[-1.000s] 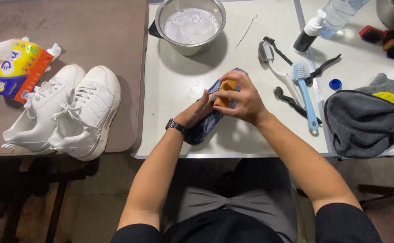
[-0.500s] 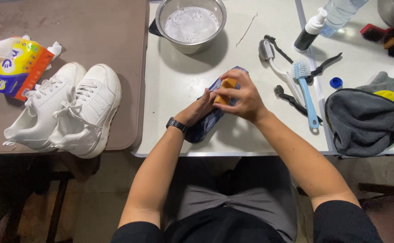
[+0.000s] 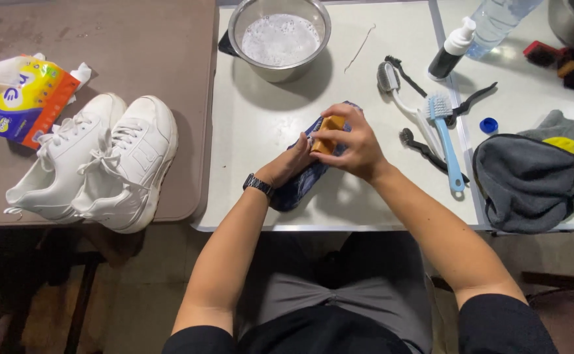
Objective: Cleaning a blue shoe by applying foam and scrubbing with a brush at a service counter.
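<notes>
The right hand point(image 3: 356, 147) is gripping a small tan brush block point(image 3: 326, 133) and pressing it against a dark blue shoe point(image 3: 298, 183). The left hand point(image 3: 288, 164) is clasping that shoe, which is lying on the white surface point(image 3: 261, 124) near its front edge. A steel bowl point(image 3: 278, 36) of foamy water is standing behind; brushes point(image 3: 445, 131) are lying to the right, white sneakers point(image 3: 97, 160) to the left.

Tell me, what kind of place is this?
Probably a shoe-cleaning station, at home or in a small workshop. A pair of white sneakers waits on the brown table, a metal bowl of foamy water stands on the white table, and several brushes lie beside the hands.
</notes>
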